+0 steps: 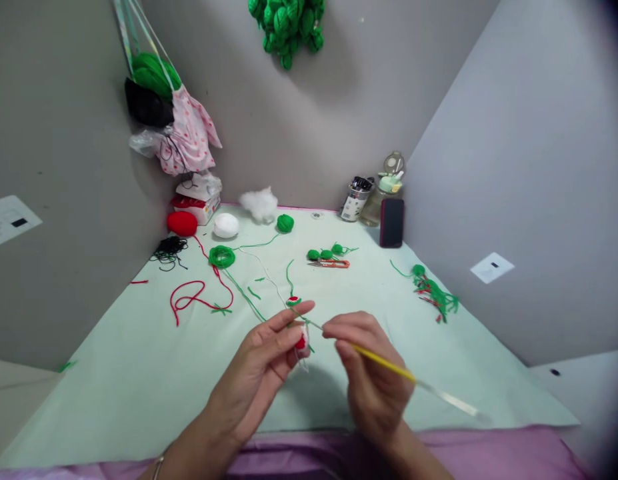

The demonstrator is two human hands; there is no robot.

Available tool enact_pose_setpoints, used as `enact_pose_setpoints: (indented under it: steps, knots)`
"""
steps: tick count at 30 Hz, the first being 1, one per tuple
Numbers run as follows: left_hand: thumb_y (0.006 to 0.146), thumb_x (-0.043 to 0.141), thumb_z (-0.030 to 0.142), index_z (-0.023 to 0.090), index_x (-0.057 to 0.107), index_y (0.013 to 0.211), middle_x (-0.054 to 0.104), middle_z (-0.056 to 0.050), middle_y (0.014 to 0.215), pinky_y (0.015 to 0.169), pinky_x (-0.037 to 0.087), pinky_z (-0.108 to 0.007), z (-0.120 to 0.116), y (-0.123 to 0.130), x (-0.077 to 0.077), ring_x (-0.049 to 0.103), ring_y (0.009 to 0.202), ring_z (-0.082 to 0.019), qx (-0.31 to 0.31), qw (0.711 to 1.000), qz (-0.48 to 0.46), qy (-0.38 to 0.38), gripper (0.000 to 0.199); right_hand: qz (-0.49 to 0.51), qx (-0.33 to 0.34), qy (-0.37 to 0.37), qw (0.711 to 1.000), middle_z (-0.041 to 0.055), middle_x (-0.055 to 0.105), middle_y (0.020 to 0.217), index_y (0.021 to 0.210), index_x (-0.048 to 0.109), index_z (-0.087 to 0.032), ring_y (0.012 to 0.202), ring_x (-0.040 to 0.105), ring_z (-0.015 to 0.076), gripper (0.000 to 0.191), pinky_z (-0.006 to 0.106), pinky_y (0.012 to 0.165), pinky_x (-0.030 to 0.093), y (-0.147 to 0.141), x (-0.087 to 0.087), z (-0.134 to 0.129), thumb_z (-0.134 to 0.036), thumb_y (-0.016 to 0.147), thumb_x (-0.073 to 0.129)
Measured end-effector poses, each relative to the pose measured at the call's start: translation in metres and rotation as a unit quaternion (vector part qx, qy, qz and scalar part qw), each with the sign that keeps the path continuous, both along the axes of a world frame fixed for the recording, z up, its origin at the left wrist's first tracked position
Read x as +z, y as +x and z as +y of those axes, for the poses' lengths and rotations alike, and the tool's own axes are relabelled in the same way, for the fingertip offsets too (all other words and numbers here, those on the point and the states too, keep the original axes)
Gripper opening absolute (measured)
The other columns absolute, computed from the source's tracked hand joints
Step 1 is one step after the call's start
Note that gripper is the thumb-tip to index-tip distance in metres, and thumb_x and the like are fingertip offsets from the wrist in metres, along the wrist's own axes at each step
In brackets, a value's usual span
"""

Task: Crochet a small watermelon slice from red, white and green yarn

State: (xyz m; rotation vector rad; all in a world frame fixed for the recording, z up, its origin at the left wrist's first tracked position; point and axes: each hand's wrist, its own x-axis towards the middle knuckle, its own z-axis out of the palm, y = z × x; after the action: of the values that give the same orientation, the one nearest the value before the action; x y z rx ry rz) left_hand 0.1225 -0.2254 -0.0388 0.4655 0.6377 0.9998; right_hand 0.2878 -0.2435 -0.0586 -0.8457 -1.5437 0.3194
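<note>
Between the thumb and fingers of my left hand [271, 357] is a small red and white crochet piece [302, 339], with loose thread ends hanging below it. A green yarn strand runs over my left fingers toward the coiled green yarn [222, 257]. My right hand [373, 373] grips a crochet hook [386, 361] with a yellow handle, its thin tip reaching to the top edge of the piece. Just beyond my left fingertips lies another small crochet piece [293, 301] in red, white and green, with a green tail.
Orange thread snips [331, 264] lie near small green balls [327, 254]. Red yarn [183, 224], white yarn [226, 226], stuffing [260, 205] and black thread [169, 252] sit at the back left. A phone [391, 223] and pen holder [356, 199] stand back right; green scraps [436, 293] lie right.
</note>
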Motion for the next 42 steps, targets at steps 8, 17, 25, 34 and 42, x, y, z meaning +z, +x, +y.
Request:
enact_pose_setpoints:
  steps: [8, 17, 25, 34, 42]
  knots:
    - [0.077, 0.095, 0.031, 0.029, 0.088, 0.111, 0.071, 0.002, 0.082, 0.081, 0.05, -0.021, -0.007, 0.004, 0.005, 0.062, 0.078, -0.01, 0.032, 0.991, 0.082, 0.102, 0.035, 0.132, 0.14, -0.115, 0.975, 0.0039, 0.078, 0.092, 0.102, 0.085, -0.027, 0.09, 0.071, 0.0172, 0.014, 0.028, 0.079, 0.058, -0.002, 0.016, 0.007, -0.027, 0.103, 0.071]
    - [0.08, 0.093, 0.033, 0.032, 0.087, 0.115, 0.07, 0.0, 0.092, 0.089, 0.05, -0.028, -0.008, 0.0, 0.006, 0.065, 0.091, -0.016, 0.023, 0.987, 0.116, 0.11, 0.036, 0.264, 0.195, -0.223, 0.918, 0.002, 0.076, 0.085, 0.093, 0.084, -0.025, 0.074, 0.069, 0.0132, 0.018, 0.026, 0.071, 0.056, 0.003, 0.013, 0.012, -0.039, 0.1, 0.075]
    - [0.082, 0.091, 0.031, 0.032, 0.087, 0.114, 0.063, 0.002, 0.084, 0.087, 0.049, -0.027, -0.01, -0.001, 0.005, 0.06, 0.085, -0.014, 0.021, 0.981, 0.141, 0.13, 0.032, 0.263, 0.238, -0.225, 0.908, 0.0021, 0.079, 0.087, 0.091, 0.079, -0.023, 0.075, 0.071, 0.0139, 0.024, 0.026, 0.074, 0.057, 0.009, 0.018, 0.011, -0.039, 0.105, 0.067]
    - [0.084, 0.089, 0.032, 0.029, 0.087, 0.115, 0.066, -0.001, 0.087, 0.087, 0.05, -0.029, -0.012, -0.002, 0.007, 0.062, 0.088, -0.017, 0.024, 0.981, 0.148, 0.126, 0.032, 0.132, 0.181, -0.14, 0.964, 0.0036, 0.076, 0.091, 0.102, 0.076, -0.023, 0.084, 0.069, 0.0176, 0.023, 0.032, 0.079, 0.056, 0.015, 0.019, 0.002, -0.028, 0.11, 0.056]
    - [0.087, 0.086, 0.026, 0.031, 0.087, 0.116, 0.066, 0.0, 0.086, 0.087, 0.054, -0.027, -0.012, -0.003, 0.007, 0.062, 0.085, -0.015, 0.037, 0.965, 0.19, 0.176, 0.029, 0.082, 0.156, -0.106, 0.979, 0.0036, 0.076, 0.095, 0.105, 0.074, -0.024, 0.088, 0.07, 0.0175, 0.023, 0.032, 0.079, 0.057, 0.016, 0.019, -0.003, -0.023, 0.111, 0.052]
